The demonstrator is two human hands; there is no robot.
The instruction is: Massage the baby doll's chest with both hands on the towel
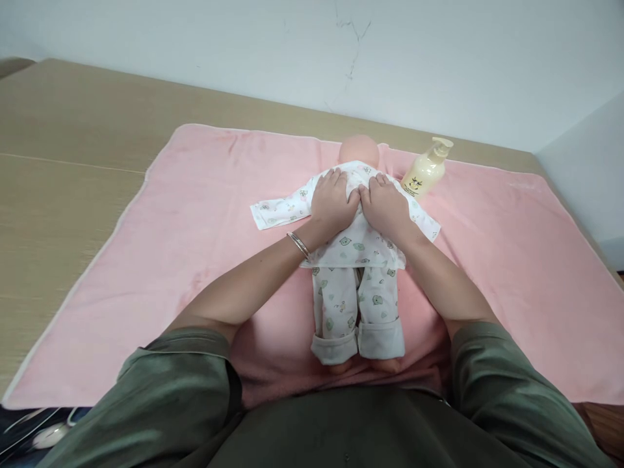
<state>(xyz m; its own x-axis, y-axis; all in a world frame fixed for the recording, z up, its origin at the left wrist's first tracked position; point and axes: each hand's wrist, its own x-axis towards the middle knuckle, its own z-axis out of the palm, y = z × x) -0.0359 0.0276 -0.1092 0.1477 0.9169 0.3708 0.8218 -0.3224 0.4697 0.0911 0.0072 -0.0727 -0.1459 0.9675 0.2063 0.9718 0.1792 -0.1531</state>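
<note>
On pink blanket (205,214): dressed doll (359,247) under spread left hand (333,200), right hand (387,207).

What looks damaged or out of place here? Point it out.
The wall behind the table looks damaged: a dark, branching, crack-like line breaks its pale surface beyond the doll. The pink blanket also has a pale patch near its far right corner; stain or sheen, I can't tell.

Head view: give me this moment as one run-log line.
left hand: flat on shirt | right hand: flat on same shirt | doll: lying on pink blanket | pump bottle: on blanket, near doll's head
</note>
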